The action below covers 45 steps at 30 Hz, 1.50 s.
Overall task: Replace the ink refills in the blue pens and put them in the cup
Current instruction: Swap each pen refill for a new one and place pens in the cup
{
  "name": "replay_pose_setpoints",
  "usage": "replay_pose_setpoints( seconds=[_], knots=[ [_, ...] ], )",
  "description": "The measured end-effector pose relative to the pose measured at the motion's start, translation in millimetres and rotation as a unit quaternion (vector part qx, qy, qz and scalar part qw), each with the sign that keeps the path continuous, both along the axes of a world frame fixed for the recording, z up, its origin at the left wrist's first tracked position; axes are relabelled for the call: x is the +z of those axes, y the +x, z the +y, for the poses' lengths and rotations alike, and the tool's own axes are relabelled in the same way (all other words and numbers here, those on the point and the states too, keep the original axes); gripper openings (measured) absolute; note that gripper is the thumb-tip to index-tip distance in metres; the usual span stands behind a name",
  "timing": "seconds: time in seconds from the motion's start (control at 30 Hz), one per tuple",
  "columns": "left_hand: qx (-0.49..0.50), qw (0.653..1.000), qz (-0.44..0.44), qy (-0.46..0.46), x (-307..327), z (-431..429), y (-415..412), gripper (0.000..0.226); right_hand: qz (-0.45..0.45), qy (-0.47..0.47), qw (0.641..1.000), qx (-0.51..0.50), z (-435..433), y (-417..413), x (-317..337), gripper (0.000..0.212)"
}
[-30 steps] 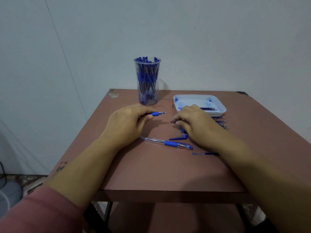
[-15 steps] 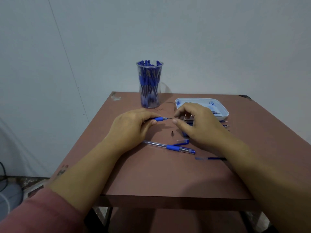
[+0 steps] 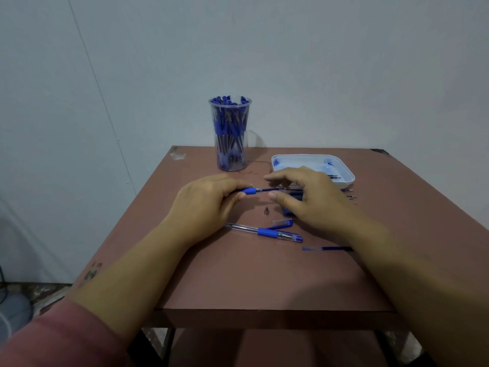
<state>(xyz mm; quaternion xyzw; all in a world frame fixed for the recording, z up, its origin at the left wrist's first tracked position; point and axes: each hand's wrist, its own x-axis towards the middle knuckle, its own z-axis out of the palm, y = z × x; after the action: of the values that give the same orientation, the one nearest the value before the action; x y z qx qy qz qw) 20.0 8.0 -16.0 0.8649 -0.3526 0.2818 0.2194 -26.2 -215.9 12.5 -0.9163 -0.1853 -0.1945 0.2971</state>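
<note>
Looking down at the table, I see my left hand closed on a pen by its blue grip, held level above the middle of the top with the refill sticking out to the right. My right hand hovers loosely open at the refill's end, thumb and forefinger spread around it; I cannot tell whether they touch it. A small metal tip stands on the table just below the gap between my hands. Nearer me lie a whole pen, a loose cap touching it, and a spare refill to the right. The cup, packed with pens, stands near the far edge, left of centre. A white tray sits just behind my right hand, near the far right corner, with more refills beside it. The near half of the table up to its front edge is bare, as is the left strip.
</note>
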Motion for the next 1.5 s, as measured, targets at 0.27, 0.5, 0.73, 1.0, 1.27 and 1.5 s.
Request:
replay_pose_setpoints(
  seconds=[0.27, 0.5, 0.73, 1.0, 1.27, 1.5],
  knots=[
    [-0.001, 1.0, -0.005, -0.001, 0, -1, 0, 0.027, 0.004, -0.006, 1.0, -0.024, -6, -6, 3, 0.018],
    [-0.006, 1.0, -0.01, 0.003, 0, -3, -2, 0.026, -0.019, -0.015, 1.0, -0.005, -2, 2, -3, 0.021],
    [0.005, 1.0, -0.006, -0.009, -1, 3, 2, 0.025, 0.02, 0.012, 0.995, -0.095, -55, 6, -7, 0.035],
    [0.001, 1.0, -0.007, 0.004, -2, 1, 1, 0.026, 0.068, -0.076, 0.987, -0.127, -63, 4, -5, 0.02],
    [-0.004, 1.0, -0.018, 0.006, 0, 0, -2, 0.026, 0.098, -0.087, 0.983, -0.126, -65, 3, -4, 0.024],
    [-0.003, 1.0, -0.023, 0.007, 1, -1, -5, 0.024, 0.117, -0.086, 0.981, -0.129, -65, 3, -5, 0.02]
  ],
)
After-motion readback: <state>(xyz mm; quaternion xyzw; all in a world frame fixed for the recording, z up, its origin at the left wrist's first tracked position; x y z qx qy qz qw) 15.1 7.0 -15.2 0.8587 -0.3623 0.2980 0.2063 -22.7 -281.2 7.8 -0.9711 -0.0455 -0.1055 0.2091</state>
